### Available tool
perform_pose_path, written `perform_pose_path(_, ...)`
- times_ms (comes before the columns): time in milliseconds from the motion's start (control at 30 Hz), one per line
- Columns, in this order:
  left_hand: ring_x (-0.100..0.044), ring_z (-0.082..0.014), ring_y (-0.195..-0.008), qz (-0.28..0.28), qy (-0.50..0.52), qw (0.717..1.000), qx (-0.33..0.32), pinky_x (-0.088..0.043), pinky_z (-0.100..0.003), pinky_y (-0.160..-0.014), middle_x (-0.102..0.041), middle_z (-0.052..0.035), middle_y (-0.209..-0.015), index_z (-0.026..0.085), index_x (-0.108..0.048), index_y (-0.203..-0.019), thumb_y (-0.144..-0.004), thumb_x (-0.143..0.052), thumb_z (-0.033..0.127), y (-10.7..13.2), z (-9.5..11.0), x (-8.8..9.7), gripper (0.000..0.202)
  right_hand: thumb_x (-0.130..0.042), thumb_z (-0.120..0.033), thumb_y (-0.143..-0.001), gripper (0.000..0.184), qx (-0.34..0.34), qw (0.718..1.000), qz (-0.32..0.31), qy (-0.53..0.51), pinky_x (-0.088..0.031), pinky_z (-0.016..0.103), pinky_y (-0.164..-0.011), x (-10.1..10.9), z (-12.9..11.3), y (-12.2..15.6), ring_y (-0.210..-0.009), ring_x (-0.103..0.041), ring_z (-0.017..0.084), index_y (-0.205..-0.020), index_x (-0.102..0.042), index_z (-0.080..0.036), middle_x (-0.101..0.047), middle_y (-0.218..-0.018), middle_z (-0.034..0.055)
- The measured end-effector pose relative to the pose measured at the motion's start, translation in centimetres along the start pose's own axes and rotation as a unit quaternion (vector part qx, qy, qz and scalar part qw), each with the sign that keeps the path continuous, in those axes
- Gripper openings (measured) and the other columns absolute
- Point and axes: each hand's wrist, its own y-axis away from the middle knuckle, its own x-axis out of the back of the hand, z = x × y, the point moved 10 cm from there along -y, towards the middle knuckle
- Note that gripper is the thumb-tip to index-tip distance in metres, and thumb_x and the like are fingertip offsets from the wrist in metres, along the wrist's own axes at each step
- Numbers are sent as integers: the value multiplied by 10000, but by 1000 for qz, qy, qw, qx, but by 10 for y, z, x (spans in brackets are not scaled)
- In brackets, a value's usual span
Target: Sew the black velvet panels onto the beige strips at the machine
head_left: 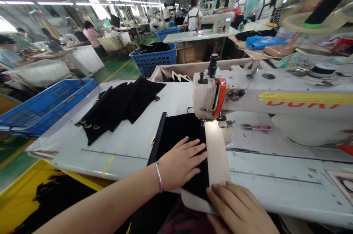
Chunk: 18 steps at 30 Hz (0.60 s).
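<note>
My left hand (180, 162) lies flat with fingers spread on a black fabric piece (179, 131) that runs up under the head of a white sewing machine (217, 92). A bracelet circles that wrist and a ring sits on one finger. My right hand (238, 208) rests at the near table edge, fingers together and pressing down on a beige strip (216, 153) laid along the black fabric's right edge. The strip leads to the needle area (205, 120).
A pile of black fabric pieces (118, 107) lies on the white table (121, 145) to the left. Blue crates (41, 105) (154, 59) stand beyond. Pink scissors (259, 128) lie under the machine arm. Other people work at stations far behind.
</note>
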Motion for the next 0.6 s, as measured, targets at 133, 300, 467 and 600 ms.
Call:
perform_pose_path(133, -399, -219, -1338, 35, 24, 998, -38, -254, -439, -1173, -528, -63, -1368, 181, -503, -1304, -939, -486, 339, 10, 16, 5, 398, -524, -296, -904, 259, -7, 1000, -7, -24, -487, 304, -846, -2, 9, -8, -922, -610, 170, -1103, -665, -208, -683, -1031, 1)
perform_pose_path(300, -496, -167, -1249, 88, 9, 992, -87, -314, -370, -1153, -626, -47, -1239, 169, -580, -1177, -947, -481, 221, 17, 24, 6, 256, -541, -276, -896, 294, -33, 998, -17, -43, -468, 338, -886, -8, 19, -16, -982, -577, 188, -1161, -636, -194, -658, -1073, 16)
perform_pose_path(467, -525, -155, -1216, 110, 14, 988, -104, -351, -356, -1133, -662, -54, -1176, 149, -604, -1122, -961, -444, 190, 9, 12, 5, 231, -568, -230, -878, 343, -49, 996, -43, -56, -459, 363, -902, -21, 29, -22, -1023, -551, 199, -1217, -595, -182, -627, -1120, 46)
perform_pose_path(600, -535, -159, -1208, 111, 15, 988, -101, -364, -353, -1124, -667, -34, -1177, 153, -623, -1093, -970, -422, 180, -1, 0, 6, 237, -566, -245, -884, 356, -65, 994, -67, -47, -452, 383, -936, -31, 41, -26, -1058, -546, 209, -1236, -578, -196, -611, -1159, 59)
